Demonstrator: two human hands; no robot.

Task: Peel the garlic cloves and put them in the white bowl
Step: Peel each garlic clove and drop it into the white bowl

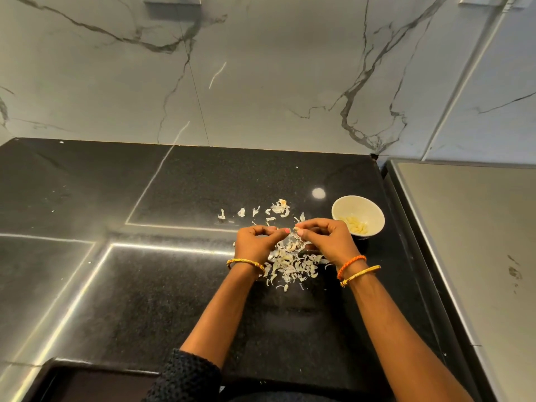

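The fingers of the right hand (pixel 324 237) are curled and pinch a small pale garlic clove (pixel 296 229) with papery skin at their tips, and the fingers of the left hand (pixel 255 242) are curled too, the thumb with its pink-painted nail reaching across to touch that same clove, so both hands meet on it just above the surface. Directly beneath the hands lies a loose heap of thin, flaky, off-white garlic skins (pixel 293 264), and a few more curled scraps (pixel 277 208) lie scattered just beyond the hands. The left wrist carries a slim gold bangle (pixel 246 262); the right wrist carries a twisted orange thread band (pixel 349 265) beside another gold bangle (pixel 361 274). Near the right hand, a little farther back, stands the round white ceramic bowl (pixel 358 214), holding several smooth, peeled, cream-coloured cloves (pixel 356 226). Everything rests on a glossy black speckled stone surface (pixel 145 300), backed by a grey-veined white marble wall (pixel 261 68). A black knitted sleeve (pixel 185 378) covers the left upper arm.
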